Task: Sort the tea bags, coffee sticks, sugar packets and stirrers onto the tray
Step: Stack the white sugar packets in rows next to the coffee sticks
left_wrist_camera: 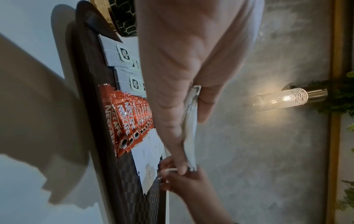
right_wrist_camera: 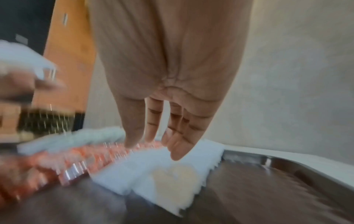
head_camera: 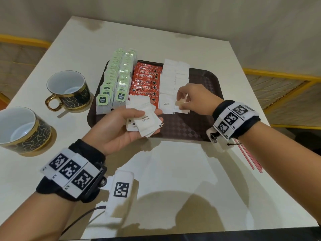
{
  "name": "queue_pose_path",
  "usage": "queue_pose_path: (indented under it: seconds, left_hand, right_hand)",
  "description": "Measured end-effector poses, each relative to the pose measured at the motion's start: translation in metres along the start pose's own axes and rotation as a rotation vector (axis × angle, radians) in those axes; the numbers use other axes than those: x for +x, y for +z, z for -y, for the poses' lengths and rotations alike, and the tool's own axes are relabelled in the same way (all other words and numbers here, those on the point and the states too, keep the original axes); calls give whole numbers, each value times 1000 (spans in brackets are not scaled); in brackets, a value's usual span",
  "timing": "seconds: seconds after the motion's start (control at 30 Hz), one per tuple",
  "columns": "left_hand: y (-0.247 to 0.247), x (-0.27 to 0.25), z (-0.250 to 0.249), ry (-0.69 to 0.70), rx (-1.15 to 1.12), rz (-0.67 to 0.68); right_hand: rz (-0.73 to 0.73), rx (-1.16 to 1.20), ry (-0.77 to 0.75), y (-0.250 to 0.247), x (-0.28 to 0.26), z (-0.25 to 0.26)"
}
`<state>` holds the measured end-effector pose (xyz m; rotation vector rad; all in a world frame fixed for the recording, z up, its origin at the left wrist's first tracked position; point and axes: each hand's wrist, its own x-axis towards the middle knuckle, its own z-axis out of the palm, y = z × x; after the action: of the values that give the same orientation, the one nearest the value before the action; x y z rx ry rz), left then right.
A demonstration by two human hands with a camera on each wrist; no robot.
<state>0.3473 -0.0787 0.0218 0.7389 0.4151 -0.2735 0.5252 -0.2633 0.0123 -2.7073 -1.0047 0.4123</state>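
Brown tray (head_camera: 205, 129): chequered base, raised rim, lying on a pale glossy surface (head_camera: 173, 171).

On the tray, from its left edge: two rows of green-tagged tea bags (head_camera: 114, 79), overlapped and running from near edge to far edge; one row of red Nescafé coffee sticks (head_camera: 145, 80), long axes crosswise to that run; two rows of white sugar packets (head_camera: 172, 80), flat, printed side up.

Left hand (head_camera: 121, 126): palm up over the tray's near edge, its grip curled round a fan of white sugar packets (head_camera: 144, 117) marked "WHITE SUGAR".

Right hand (head_camera: 194, 100): above the near end of the sugar rows, fingers bent downward; whether its grip pinches anything cannot be told.

Red stirrers (head_camera: 250, 157): on the surface right of the tray, bunched lengthwise.

Two black-and-gold cups (head_camera: 69, 89) stand left of the tray. Grey plaster wall behind.
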Motion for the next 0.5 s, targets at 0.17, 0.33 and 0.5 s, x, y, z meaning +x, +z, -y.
queue_pose_path:
  seconds: [0.17,0.33,0.5]
  left_hand:
    - [11,0,2,102,159,-26]
    - [20,1,5,146,251,-35]
    - [17,-1,5,70,103,93]
  right_hand:
    - [-99,757,36,-19,-48,58]
    - [-91,809,48,0,-66,76]
    - [-182,999,163,1,-78,62]
